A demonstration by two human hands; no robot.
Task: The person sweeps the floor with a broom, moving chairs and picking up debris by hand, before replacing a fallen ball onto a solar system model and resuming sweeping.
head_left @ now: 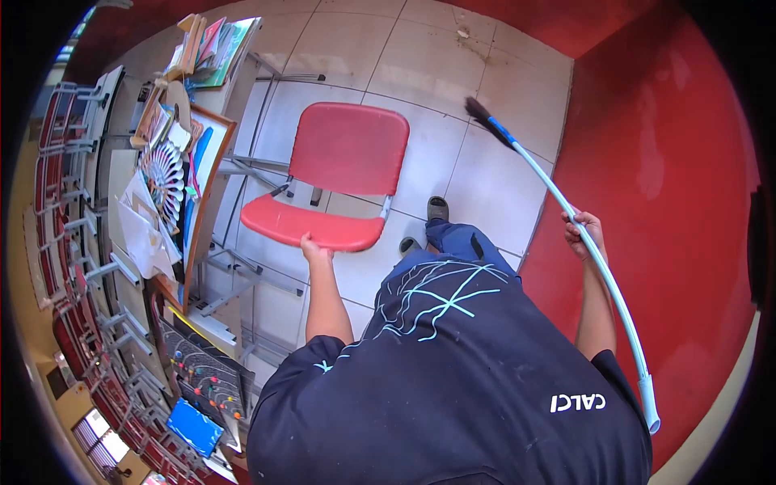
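My left hand is closed on the front edge of the seat of a red padded chair, which has grey metal legs. The thumb rests on top of the cushion. In my right hand is a long-handled broom, gripped partway along its pale blue handle. Its dark bristles point up and away over the tiled floor, and the hollow handle end lies beside my right upper arm. The chair stands just ahead and left of my feet.
A table on the left carries papers, books and a white fan-shaped craft. Farther left are several red chairs and desks. A blue rectangular item lies at lower left. To the right rises a red wall. The white floor tiles have dirt specks.
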